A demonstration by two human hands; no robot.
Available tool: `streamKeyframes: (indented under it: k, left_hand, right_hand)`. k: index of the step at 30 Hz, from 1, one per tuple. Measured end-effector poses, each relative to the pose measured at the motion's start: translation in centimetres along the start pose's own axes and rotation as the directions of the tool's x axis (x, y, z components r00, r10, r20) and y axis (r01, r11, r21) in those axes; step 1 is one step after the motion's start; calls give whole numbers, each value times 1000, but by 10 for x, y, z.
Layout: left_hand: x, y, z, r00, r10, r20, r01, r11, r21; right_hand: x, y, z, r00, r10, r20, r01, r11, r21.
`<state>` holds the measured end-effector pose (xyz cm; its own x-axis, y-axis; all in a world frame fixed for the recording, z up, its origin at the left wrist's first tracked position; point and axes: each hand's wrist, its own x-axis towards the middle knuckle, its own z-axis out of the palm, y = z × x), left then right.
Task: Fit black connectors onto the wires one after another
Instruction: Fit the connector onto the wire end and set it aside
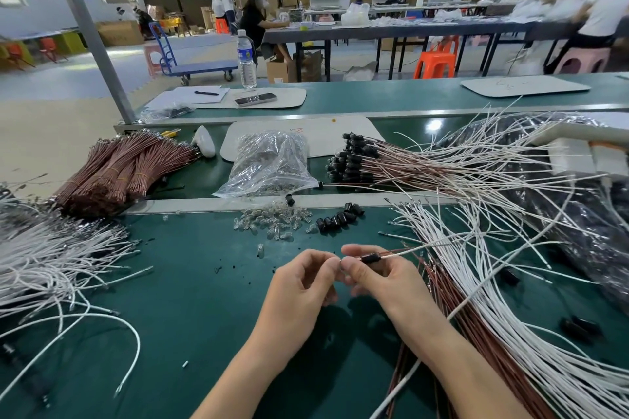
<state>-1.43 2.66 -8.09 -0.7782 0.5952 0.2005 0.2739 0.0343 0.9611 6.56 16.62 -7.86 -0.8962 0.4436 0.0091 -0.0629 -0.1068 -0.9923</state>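
My right hand (374, 277) pinches a black connector (371, 257) threaded on a white and a brown wire (418, 249) that run off to the right. My left hand (303, 286) meets it fingertip to fingertip and pinches the wire tips sticking out of the connector's left end. Beyond the hands, a short row of loose black connectors (338, 219) lies on the green mat (190, 286). A fan of finished wires with black connectors fitted (352, 156) lies further back. Loose white and brown wires (503, 296) are heaped at my right.
A pile of small clear bulbs (272, 223) sits beside the loose connectors, with a plastic bag (269, 163) of more behind. Banded brown wire bundles (119, 170) lie at back left, white wires (51, 258) at left. A black bag (578, 214) fills the right side.
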Motion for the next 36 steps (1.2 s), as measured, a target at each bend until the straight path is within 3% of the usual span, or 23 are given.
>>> streamKeyframes:
  k: [20,30,33,35,36]
  left_hand:
    - [5,-2,-6,994,-94,62,91,995,46]
    - [4,-1,-8,997,-58,58,56,998,28]
    - [7,-7,-18,981,97,-166,-26,924,383]
    - [11,-11,-34,896,221,-385,66,791,608]
    - [13,-13,-44,863,211,-459,158,750,642]
  right_hand:
    - [1,0,2,999,-43,-24,40,994,-100]
    - [0,-1,1,999,-35,1,35,995,-88]
    - [1,0,0,998,-5,-61,4,1000,-12]
    - [2,-1,-2,996,16,-91,-10,998,58]
    - [2,-2,-2,995,26,-98,-17,996,90]
